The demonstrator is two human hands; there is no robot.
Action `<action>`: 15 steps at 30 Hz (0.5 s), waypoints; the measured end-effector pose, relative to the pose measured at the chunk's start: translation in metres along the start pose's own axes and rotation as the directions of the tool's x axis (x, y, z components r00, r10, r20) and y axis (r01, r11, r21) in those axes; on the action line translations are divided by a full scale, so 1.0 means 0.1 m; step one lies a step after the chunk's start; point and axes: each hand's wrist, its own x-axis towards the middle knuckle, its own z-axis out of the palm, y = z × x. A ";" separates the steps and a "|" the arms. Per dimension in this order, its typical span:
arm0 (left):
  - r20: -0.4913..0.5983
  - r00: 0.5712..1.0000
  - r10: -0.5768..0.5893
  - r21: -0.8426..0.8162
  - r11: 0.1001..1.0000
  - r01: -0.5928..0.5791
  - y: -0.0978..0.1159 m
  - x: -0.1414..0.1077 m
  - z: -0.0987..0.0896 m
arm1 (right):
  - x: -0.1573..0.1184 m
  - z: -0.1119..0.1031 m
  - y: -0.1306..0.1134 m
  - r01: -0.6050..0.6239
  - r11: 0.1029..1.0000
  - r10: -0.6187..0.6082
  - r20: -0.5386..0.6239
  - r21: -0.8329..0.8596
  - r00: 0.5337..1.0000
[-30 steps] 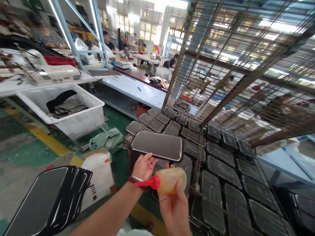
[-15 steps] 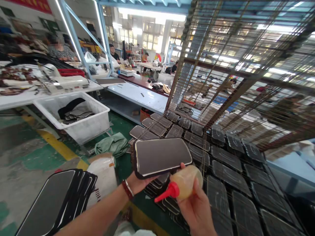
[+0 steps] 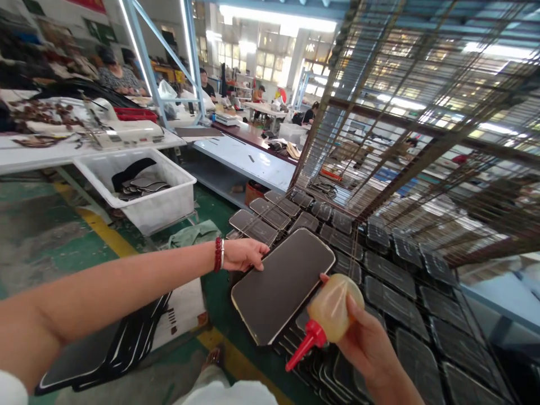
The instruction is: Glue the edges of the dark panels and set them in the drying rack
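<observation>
My left hand (image 3: 247, 255) pinches the upper left edge of a dark, flat panel (image 3: 282, 287) with rounded corners and a pale line round its rim. The panel lies tilted, its near end pointing down toward the floor. My right hand (image 3: 358, 332) is wrapped round a squeeze bottle (image 3: 335, 309) of yellowish liquid, its red nozzle (image 3: 306, 344) aimed down and left. A fingertip of that hand meets the panel's right edge. More dark panels (image 3: 390, 273) lie in rows on the wire rack at the right.
Raised wire shelves (image 3: 405, 124) lean over the rack. A white bin (image 3: 156, 208) holding dark pieces stands at the left, near a sewing machine (image 3: 126, 132). Below my left arm is a stack of panels (image 3: 126, 343). Several people sit at tables farther back.
My left hand has moved from beneath the panel to its upper left edge. The panel has turned, its near end swinging down. The bottle has shifted slightly right and down.
</observation>
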 end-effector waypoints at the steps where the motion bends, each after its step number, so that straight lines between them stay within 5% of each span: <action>1: 0.001 1.000 0.028 0.002 1.000 -0.028 -0.03 -0.01 0.01 | -0.02 0.00 -0.01 0.020 1.000 -0.020 -0.017 0.001 1.000; 5: -0.026 0.994 0.103 0.058 0.993 -0.101 -0.07 -0.16 -0.05 | -0.09 -0.09 -0.22 0.205 0.978 -0.208 -0.207 -0.038 0.956; 8: -0.050 0.994 0.099 0.102 0.990 -0.094 -0.06 -0.30 -0.08 | -0.13 -0.16 -0.49 0.441 0.881 -0.473 -0.288 -0.172 0.833; 12: -0.070 0.997 0.033 0.069 0.997 -0.029 -0.07 -0.41 -0.05 | -0.16 -0.10 -0.73 0.626 0.709 -0.699 -0.205 -0.324 0.685; 15: -0.066 0.998 0.009 0.035 0.999 -0.007 -0.09 -0.44 -0.03 | -0.17 0.00 -0.77 0.658 0.655 -0.739 -0.136 -0.372 0.659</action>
